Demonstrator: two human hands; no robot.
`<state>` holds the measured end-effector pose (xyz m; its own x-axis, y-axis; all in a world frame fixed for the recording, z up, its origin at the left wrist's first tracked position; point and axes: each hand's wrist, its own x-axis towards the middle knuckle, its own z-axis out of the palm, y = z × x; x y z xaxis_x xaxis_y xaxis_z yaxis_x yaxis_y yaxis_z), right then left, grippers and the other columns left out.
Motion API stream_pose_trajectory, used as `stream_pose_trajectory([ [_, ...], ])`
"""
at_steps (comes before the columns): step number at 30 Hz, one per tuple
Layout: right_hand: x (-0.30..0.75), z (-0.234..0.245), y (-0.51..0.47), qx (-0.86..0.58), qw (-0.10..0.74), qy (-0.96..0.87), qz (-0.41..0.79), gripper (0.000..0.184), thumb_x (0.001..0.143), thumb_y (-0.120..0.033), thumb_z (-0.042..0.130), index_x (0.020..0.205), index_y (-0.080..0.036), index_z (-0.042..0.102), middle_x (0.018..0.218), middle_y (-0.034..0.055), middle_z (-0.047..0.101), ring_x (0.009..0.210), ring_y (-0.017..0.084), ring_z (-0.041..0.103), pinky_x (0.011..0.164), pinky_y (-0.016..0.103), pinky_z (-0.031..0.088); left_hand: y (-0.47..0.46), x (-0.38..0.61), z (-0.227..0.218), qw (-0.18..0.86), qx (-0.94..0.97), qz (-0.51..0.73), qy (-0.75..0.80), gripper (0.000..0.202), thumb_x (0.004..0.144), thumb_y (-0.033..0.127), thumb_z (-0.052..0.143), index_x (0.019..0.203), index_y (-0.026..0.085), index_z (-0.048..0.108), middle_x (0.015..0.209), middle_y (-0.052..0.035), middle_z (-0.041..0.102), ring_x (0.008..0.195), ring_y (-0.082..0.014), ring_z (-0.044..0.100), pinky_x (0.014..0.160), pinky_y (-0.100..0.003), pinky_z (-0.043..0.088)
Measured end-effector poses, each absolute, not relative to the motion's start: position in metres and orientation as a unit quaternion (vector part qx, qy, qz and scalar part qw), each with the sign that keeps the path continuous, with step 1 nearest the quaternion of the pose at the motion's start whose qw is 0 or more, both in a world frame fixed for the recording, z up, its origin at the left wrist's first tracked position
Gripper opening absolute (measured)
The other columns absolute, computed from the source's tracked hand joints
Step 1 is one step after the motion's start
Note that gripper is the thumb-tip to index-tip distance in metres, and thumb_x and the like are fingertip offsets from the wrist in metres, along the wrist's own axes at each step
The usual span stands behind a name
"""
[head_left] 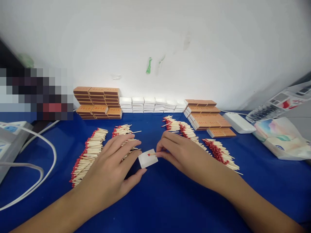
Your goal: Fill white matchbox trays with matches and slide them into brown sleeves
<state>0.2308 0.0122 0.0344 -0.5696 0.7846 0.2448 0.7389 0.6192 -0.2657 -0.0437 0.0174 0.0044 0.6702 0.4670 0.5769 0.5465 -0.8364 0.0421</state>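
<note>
My left hand [114, 165] lies on the blue table, its forefinger and thumb against the left side of a small white matchbox tray [147, 159]. My right hand [181, 152] pinches a red-tipped match [152, 154] and holds it over the tray's right end. Under and behind my left hand lies a heap of matches [88, 153]. A second heap of matches [209, 145] spreads behind my right hand.
Stacks of orange matchbox sleeves [97, 102] stand at the back left, and more orange sleeves [206, 118] at the back right. White trays [150, 104] line the wall. White cables [36, 161] loop at left. A plastic bag [282, 137] sits at right.
</note>
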Motion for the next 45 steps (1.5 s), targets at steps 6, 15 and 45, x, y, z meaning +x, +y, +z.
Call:
stream_pose_trajectory([
  [6, 0.216, 0.025, 0.002, -0.361, 0.182, -0.914, -0.034, 0.013, 0.109, -0.019, 0.068, 0.096, -0.016, 0.068, 0.097, 0.0059, 0.067, 0.079, 0.020, 0.065, 0.067, 0.033, 0.051, 0.014, -0.037, 0.013, 0.070, -0.909, -0.324, -0.255, 0.023, 0.105, 0.021, 0.073, 0.125, 0.011, 0.068, 0.127, -0.0149, 0.079, 0.133, -0.0362, 0.067, 0.114, -0.059, 0.058],
  [15, 0.252, 0.042, 0.021, -0.414, 0.237, -0.876, 0.068, 0.013, 0.113, -0.022, 0.061, 0.107, -0.023, 0.072, 0.103, 0.0051, 0.074, 0.091, 0.019, 0.071, 0.080, 0.031, 0.055, 0.015, -0.041, 0.009, 0.044, -0.912, -0.316, -0.258, 0.025, 0.105, 0.023, 0.073, 0.128, 0.013, 0.069, 0.129, -0.0146, 0.078, 0.135, -0.0351, 0.066, 0.116, -0.060, 0.057],
  [45, 0.295, 0.012, 0.063, -0.516, 0.179, -0.837, 0.029, 0.021, 0.108, -0.024, 0.058, 0.102, -0.021, 0.077, 0.098, 0.0079, 0.066, 0.084, 0.022, 0.065, 0.074, 0.035, 0.049, 0.017, -0.044, 0.010, 0.029, -0.922, -0.298, -0.247, 0.022, 0.106, 0.023, 0.071, 0.127, 0.014, 0.070, 0.129, -0.0149, 0.078, 0.136, -0.0348, 0.066, 0.117, -0.060, 0.057],
])
